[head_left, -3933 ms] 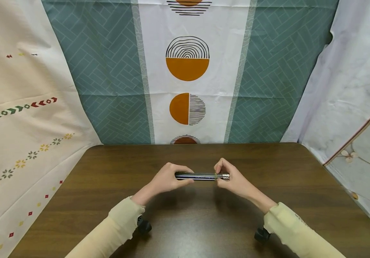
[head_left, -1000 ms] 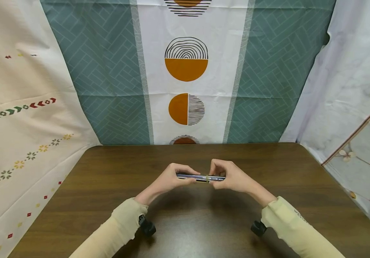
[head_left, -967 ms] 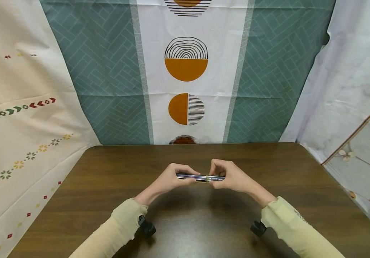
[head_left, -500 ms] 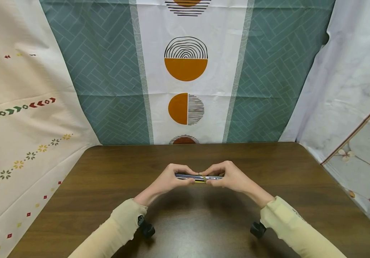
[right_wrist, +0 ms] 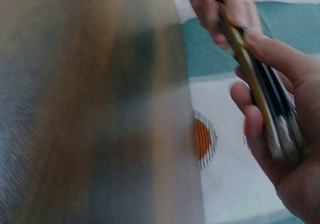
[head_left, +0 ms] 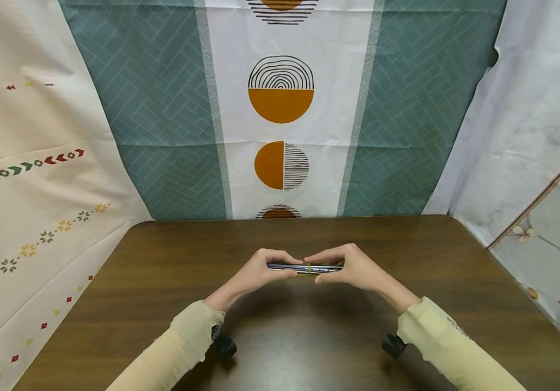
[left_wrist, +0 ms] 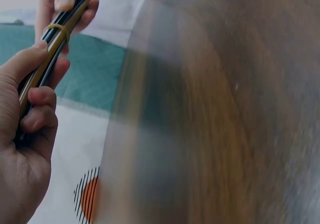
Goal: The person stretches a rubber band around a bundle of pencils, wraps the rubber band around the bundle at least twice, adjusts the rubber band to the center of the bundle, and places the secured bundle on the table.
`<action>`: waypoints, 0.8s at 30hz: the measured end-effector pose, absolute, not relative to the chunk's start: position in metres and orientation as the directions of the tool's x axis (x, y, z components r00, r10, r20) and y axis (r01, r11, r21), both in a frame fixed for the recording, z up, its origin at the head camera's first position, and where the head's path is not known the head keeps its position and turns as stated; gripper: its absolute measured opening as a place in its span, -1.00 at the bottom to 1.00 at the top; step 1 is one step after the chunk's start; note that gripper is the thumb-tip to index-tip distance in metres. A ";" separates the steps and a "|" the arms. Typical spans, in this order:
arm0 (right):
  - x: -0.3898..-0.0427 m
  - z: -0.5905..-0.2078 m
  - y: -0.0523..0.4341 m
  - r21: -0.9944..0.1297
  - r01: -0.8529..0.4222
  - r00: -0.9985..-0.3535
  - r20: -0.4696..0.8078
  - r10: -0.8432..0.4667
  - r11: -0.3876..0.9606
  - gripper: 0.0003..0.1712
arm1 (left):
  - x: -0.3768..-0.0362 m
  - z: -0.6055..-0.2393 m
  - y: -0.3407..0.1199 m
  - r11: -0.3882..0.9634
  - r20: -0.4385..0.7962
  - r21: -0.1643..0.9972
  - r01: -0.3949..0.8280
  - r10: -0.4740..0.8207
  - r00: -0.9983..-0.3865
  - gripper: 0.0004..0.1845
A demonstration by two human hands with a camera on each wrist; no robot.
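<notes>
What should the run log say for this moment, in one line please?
left hand: grips pencil bundle | right hand: pinches bundle near yellow rubber band | bundle: level, held above table

1. My left hand [head_left: 255,271] grips the left end of the pencil bundle [head_left: 304,267], my right hand [head_left: 353,270] the right end.
2. Bundle lies level above the bench [head_left: 163,282] middle.
3. Curtain [head_left: 163,108] hangs behind the bench.

Cloth-draped tabletop [head_left: 163,282] recording booth
</notes>
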State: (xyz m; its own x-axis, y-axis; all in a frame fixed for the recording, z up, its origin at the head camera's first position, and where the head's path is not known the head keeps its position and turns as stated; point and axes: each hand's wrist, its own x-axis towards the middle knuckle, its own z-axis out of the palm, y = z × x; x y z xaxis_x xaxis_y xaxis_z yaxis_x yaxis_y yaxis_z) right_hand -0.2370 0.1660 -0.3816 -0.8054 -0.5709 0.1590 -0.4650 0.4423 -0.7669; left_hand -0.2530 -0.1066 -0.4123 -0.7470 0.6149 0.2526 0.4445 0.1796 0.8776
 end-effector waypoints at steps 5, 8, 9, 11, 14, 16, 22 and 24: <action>-0.249 -0.383 0.185 -0.822 -0.379 -0.841 0.115 -0.528 0.426 -0.63 | -0.262 -0.410 -0.119 0.230 0.189 0.894 0.383 0.583 -0.790 -0.69; -0.255 -0.388 0.195 -0.838 -0.370 -0.853 0.135 -0.504 0.401 -0.64 | -0.269 -0.410 -0.126 0.249 0.177 0.895 0.371 0.565 -0.806 -0.67; -0.256 -0.390 0.198 -0.840 -0.366 -0.858 0.137 -0.495 0.401 -0.63 | -0.271 -0.411 -0.128 0.259 0.175 0.892 0.372 0.560 -0.810 -0.67; -0.258 -0.393 0.203 -0.842 -0.361 -0.863 0.139 -0.486 0.400 -0.61 | -0.275 -0.412 -0.132 0.275 0.170 0.888 0.369 0.550 -0.818 -0.66; -0.261 -0.400 0.209 -0.851 -0.349 -0.869 0.137 -0.475 0.392 -0.59 | -0.281 -0.414 -0.136 0.297 0.156 0.885 0.358 0.534 -0.831 -0.67; -0.264 -0.404 0.212 -0.859 -0.339 -0.875 0.137 -0.465 0.384 -0.59 | -0.284 -0.416 -0.137 0.303 0.151 0.887 0.348 0.523 -0.839 -0.66; -0.274 -0.416 0.219 -0.885 -0.291 -0.898 0.121 -0.424 0.363 -0.58 | -0.298 -0.418 -0.137 0.316 0.137 0.891 0.325 0.496 -0.858 -0.68; -0.277 -0.419 0.220 -0.896 -0.266 -0.907 0.107 -0.407 0.357 -0.57 | -0.303 -0.420 -0.136 0.326 0.134 0.889 0.321 0.485 -0.864 -0.68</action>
State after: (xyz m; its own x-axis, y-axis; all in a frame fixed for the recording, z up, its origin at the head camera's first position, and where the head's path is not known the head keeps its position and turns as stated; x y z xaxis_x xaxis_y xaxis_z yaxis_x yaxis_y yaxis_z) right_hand -0.2771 0.2202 -0.4187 -0.9072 -0.4068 0.1074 -0.2660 0.3567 -0.8955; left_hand -0.3028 -0.1360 -0.4197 -0.8640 0.4852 0.1341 0.3210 0.3258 0.8893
